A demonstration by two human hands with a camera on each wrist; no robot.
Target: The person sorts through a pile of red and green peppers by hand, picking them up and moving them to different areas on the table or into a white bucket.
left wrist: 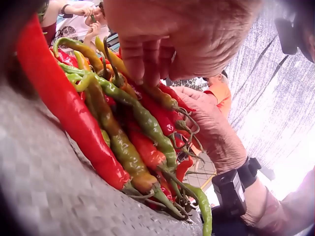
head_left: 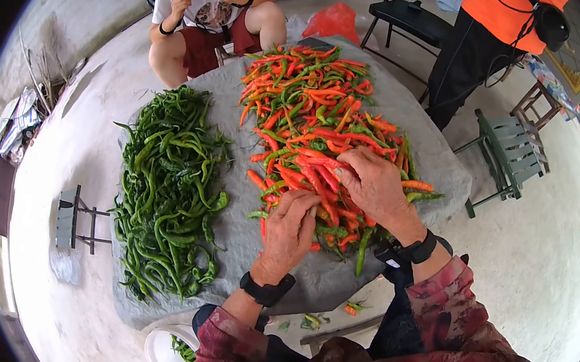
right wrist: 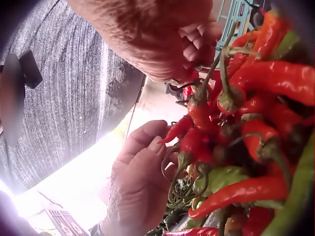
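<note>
A large heap of red chili peppers (head_left: pixel 316 137), mixed with green and orange ones, covers the right side of the grey sheet (head_left: pixel 235 285). My left hand (head_left: pixel 289 229) is at the heap's near left edge, fingers bent and pinching at chili peppers. In the right wrist view, its thumb and forefinger meet at the tip of a small red chili pepper (right wrist: pixel 178 130). Just right of it, my right hand (head_left: pixel 378 191) curls its fingers over several long red chili peppers (head_left: pixel 323 174); its palm hides part of them. Stems point towards me in the left wrist view.
Green chili peppers (head_left: pixel 170 196) form a separate heap on the left. A white bucket (head_left: pixel 159 352) with green peppers stands below the near edge. Opposite sits a person (head_left: pixel 213 8); another in orange (head_left: pixel 493 32) stands at the back right. Stools (head_left: pixel 507 156) stand around.
</note>
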